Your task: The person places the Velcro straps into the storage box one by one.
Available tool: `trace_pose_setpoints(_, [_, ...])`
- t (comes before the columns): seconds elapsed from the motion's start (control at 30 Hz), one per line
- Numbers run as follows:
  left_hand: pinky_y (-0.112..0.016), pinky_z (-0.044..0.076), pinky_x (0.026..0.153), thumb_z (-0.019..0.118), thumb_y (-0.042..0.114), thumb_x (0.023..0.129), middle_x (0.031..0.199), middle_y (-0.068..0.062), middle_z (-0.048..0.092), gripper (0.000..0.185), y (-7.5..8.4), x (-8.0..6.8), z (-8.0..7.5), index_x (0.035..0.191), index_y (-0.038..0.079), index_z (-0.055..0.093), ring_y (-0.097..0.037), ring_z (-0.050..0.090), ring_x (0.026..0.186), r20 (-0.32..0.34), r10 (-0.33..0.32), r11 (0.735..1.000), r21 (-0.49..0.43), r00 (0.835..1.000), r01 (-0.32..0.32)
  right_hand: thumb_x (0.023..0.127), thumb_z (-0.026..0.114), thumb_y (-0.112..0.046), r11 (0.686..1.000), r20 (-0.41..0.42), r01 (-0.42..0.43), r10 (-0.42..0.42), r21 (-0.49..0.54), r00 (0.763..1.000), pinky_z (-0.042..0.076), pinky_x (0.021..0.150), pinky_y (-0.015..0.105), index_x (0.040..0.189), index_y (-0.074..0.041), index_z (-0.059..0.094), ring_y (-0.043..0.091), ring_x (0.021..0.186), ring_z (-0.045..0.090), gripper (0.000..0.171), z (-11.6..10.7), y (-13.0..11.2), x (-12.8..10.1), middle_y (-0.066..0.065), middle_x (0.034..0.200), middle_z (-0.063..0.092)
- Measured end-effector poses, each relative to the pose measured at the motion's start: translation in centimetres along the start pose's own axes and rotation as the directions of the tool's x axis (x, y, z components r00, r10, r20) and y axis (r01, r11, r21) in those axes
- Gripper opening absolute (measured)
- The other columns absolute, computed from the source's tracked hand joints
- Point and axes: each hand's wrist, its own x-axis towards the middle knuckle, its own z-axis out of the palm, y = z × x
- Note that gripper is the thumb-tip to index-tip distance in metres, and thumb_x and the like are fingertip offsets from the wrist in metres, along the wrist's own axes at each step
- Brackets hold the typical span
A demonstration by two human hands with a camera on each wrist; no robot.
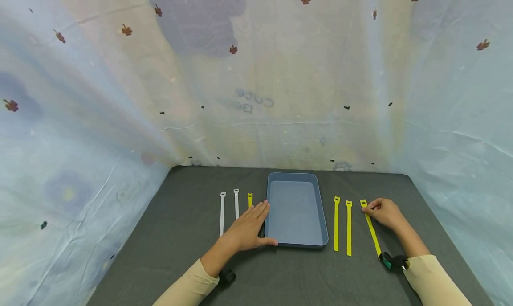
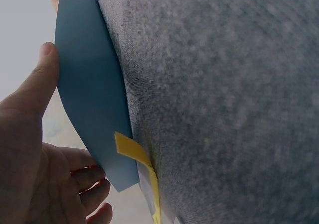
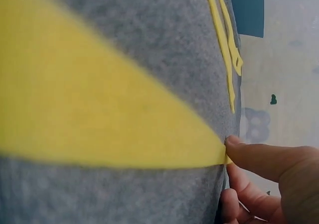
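Nearest the person, the right hand curls its fingers over the head end of a long yellow strap, pinching it where it lies on the dark grey felt table. The strap is flat and narrow with a wider slotted head, and it runs slantwise from the fingertips back toward the wrist; the right wrist view shows it as a broad yellow band with a fingertip on its end.

The left hand lies flat with straight fingers, palm down against the left wall of the blue tray, thumb along the tray's near corner. It covers most of a short-looking yellow strap, whose head shows beyond the fingers, just beside the tray.

The tray is shallow with rounded corners and sits mid-table. Right of it lie two more yellow straps, parallel and apart from each other. Left of the hand lie two white straps, also parallel.

Bare felt stretches near the front edge and behind the tray to the patterned backdrop sheet, which closes the table on three sides.
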Motion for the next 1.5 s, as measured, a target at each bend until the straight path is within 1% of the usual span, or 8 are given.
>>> trace_pose_setpoints(0.2, [-0.049,0.022,0.133,0.062,0.081,0.092,0.179,-0.014,0.018,0.118,0.0,0.0,0.0,0.171,0.003,0.022,-0.031,0.020,0.165,-0.004,0.007,1.000,0.001,1.000,-0.007,0.103,0.074,-0.021,1.000,-0.001,0.015,-0.015,0.006,1.000,0.045,0.062,0.035,0.099,0.005,0.068,0.021,0.072,0.054,0.028,0.0,0.1,-0.1,0.010,0.085,0.064])
trace_pose_setpoints(0.47, [-0.049,0.023,0.133,0.062,0.081,0.092,0.179,-0.014,0.018,0.117,0.0,0.0,-0.1,0.171,0.003,0.022,-0.030,0.020,0.165,-0.004,0.012,1.000,0.003,1.000,-0.012,0.103,0.074,-0.021,0.998,-0.006,0.034,-0.034,0.055,0.999,0.047,0.062,0.036,0.099,0.002,0.068,0.021,0.074,0.058,0.024,-0.3,0.0,-0.5,0.011,0.088,0.068])
trace_pose_setpoints(0.7, [-0.049,0.021,0.133,0.062,0.080,0.093,0.179,-0.014,0.017,0.117,0.0,0.0,-0.1,0.171,0.003,0.021,-0.031,0.019,0.165,-0.003,0.012,1.000,-0.002,1.000,-0.012,0.104,0.075,-0.020,0.993,-0.036,0.070,-0.067,0.092,0.997,0.048,0.061,0.034,0.101,0.001,0.068,0.021,0.073,0.060,0.022,-0.5,-0.8,-0.9,0.006,0.084,0.070])
trace_pose_setpoints(0.83, [-0.048,0.021,0.134,0.061,0.080,0.093,0.179,-0.014,0.017,0.117,0.0,0.0,0.1,0.171,0.003,0.021,-0.030,0.019,0.165,-0.004,0.006,1.000,0.006,1.000,-0.006,0.104,0.075,-0.020,0.990,-0.066,0.081,-0.074,0.113,0.995,0.051,0.060,0.032,0.104,0.002,0.068,0.023,0.073,0.064,0.023,-0.6,-1.7,-1.0,0.007,0.086,0.072])
trace_pose_setpoints(1.0, [-0.048,0.021,0.133,0.062,0.080,0.093,0.179,-0.014,0.017,0.117,0.1,0.0,0.0,0.171,0.003,0.021,-0.030,0.018,0.165,-0.003,0.005,1.000,0.003,1.000,-0.005,0.104,0.075,-0.022,0.987,-0.092,0.076,-0.063,0.143,0.994,0.054,0.062,0.031,0.111,0.001,0.068,0.025,0.079,0.068,0.025,-0.8,-3.1,-1.6,0.010,0.093,0.074])
trace_pose_setpoints(1.23, [-0.049,0.022,0.133,0.063,0.080,0.092,0.179,-0.014,0.017,0.118,0.1,-0.1,-0.1,0.171,0.003,0.021,-0.030,0.019,0.165,0.002,-0.001,1.000,-0.003,1.000,0.001,0.104,0.076,-0.025,0.982,-0.127,0.115,-0.096,0.152,0.987,0.055,0.064,0.028,0.117,0.001,0.067,0.024,0.084,0.070,0.030,-1.1,-5.3,-2.1,0.011,0.099,0.076])
trace_pose_setpoints(1.43, [-0.048,0.022,0.133,0.063,0.080,0.092,0.179,-0.014,0.017,0.118,0.1,-0.1,-0.1,0.171,0.003,0.021,-0.031,0.019,0.165,0.003,-0.004,1.000,0.000,1.000,0.004,0.105,0.074,-0.027,0.977,-0.145,0.154,-0.133,0.149,0.980,0.056,0.066,0.028,0.132,0.003,0.064,0.027,0.087,0.073,0.042,-1.7,-7.0,-2.4,0.013,0.103,0.079])
trace_pose_setpoints(1.5, [-0.048,0.022,0.133,0.062,0.081,0.092,0.179,-0.014,0.017,0.118,0.1,0.0,-0.1,0.171,0.003,0.022,-0.030,0.019,0.165,0.003,-0.005,1.000,0.003,1.000,0.005,0.106,0.073,-0.029,0.973,-0.144,0.162,-0.139,0.162,0.980,0.057,0.067,0.029,0.135,0.003,0.064,0.027,0.087,0.074,0.044,-1.9,-7.5,-2.5,0.013,0.104,0.079])
